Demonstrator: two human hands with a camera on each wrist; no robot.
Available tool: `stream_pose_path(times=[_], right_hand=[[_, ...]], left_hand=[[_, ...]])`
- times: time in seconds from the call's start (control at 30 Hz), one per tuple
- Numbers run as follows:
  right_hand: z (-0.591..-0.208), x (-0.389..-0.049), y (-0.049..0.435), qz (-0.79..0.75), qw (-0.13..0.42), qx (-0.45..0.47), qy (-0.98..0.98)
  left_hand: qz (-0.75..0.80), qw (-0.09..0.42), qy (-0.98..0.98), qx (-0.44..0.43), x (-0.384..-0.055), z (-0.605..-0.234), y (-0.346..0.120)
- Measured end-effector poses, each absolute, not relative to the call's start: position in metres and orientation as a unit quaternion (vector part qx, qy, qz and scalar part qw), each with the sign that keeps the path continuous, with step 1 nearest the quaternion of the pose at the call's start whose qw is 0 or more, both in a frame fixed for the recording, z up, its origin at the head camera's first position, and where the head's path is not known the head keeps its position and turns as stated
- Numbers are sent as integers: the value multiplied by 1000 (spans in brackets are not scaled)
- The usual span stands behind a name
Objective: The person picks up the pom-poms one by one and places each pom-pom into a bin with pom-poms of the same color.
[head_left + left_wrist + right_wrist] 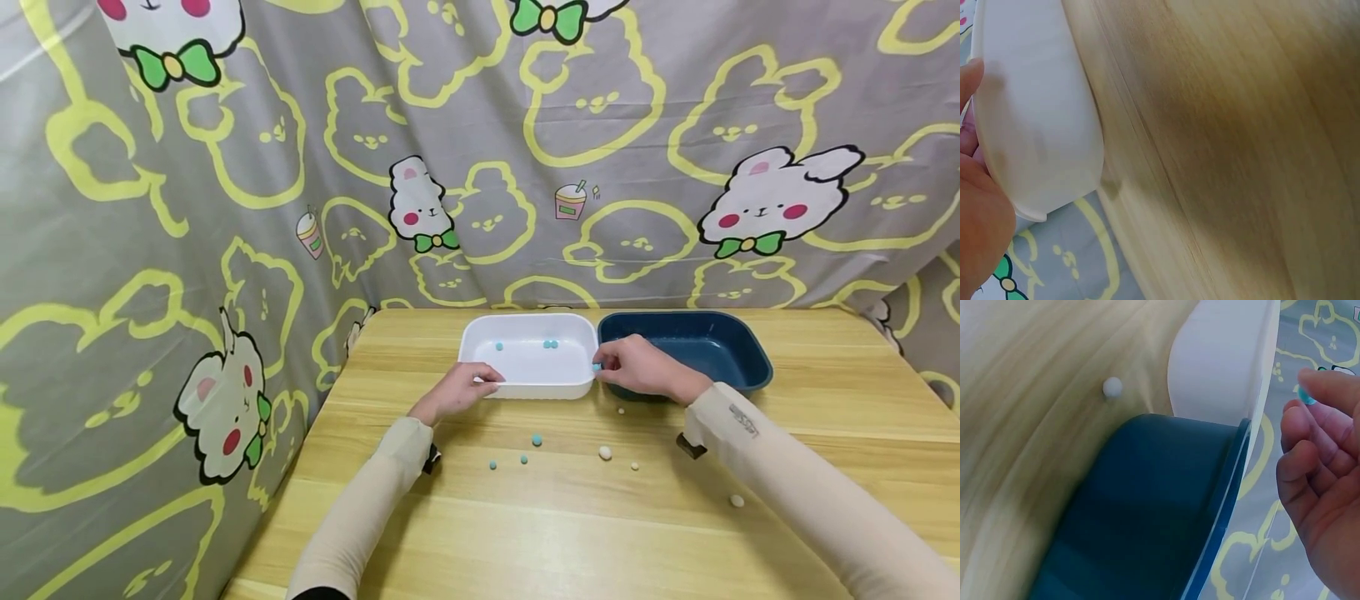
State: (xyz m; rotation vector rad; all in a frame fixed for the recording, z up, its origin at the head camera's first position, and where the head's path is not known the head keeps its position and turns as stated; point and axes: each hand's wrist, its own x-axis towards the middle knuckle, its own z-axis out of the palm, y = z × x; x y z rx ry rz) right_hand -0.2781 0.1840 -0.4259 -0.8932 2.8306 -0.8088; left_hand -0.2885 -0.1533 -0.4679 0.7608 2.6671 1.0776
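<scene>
In the head view, a turquoise bead is pinched by the right hand beside the white tub. At the left wrist, the tub's rim is clasped by the left hand, presumably for steadiness. At the right wrist, the bead is held between thumb and fingertip, probably being so small.

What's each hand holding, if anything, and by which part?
Right hand: a turquoise ball, pinched on opposite sides by fingertips. Left hand: the white tub, by its near rim toward the left end.
</scene>
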Motion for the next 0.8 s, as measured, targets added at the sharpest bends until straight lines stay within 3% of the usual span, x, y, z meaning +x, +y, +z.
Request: stream_pose_path(times=[0.8], right_hand=[[-424, -291, 158, -212, 45, -287, 933]], left_hand=[[384, 79, 881, 266, -288, -470, -154]])
